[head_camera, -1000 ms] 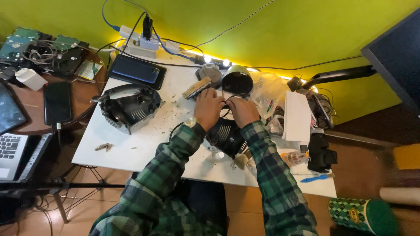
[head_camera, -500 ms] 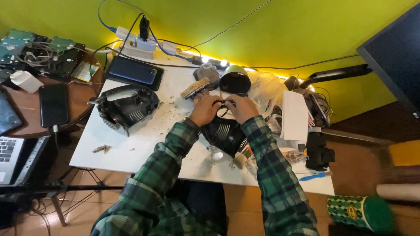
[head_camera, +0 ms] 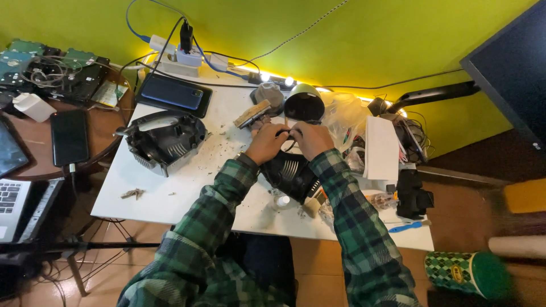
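Hands have barely shifted since a second ago, staying together mid-table. Left of them sits a black fan housing amid scattered debris. The left hand and right hand pinch a small dark part, too hidden to identify, above a black vented shell. A white box crowds the right; bare tabletop lies front-left.

The two hands have slid a little farther up the white table. The left hand and right hand now sit above the black part, closer to the lamp.
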